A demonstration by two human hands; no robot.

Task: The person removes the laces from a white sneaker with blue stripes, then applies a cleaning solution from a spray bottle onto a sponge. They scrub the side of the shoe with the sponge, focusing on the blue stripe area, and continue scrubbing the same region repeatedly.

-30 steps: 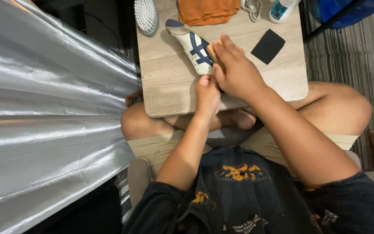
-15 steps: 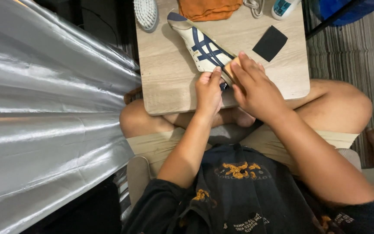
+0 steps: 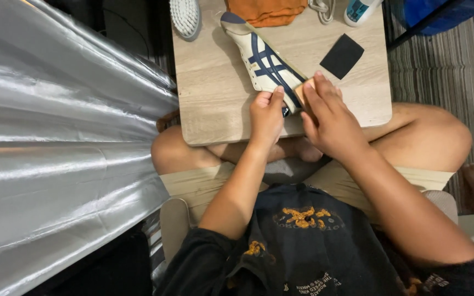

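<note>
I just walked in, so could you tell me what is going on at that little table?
A person sits cross-legged at a low wooden table. The left hand steadies a white sneaker with navy stripes, while the right hand presses a small tan block against its heel end. A brush, orange cloth and black square lie nearby.

Shoe (image 3: 263, 59), white with navy stripes, lies diagonally on low wooden table (image 3: 215, 104). Left hand (image 3: 266, 116) grips its near end; right hand (image 3: 331, 119) rests against the heel. Black pad (image 3: 342, 56), brush (image 3: 185, 16) and orange cloth (image 3: 267, 11) lie apart.
</note>
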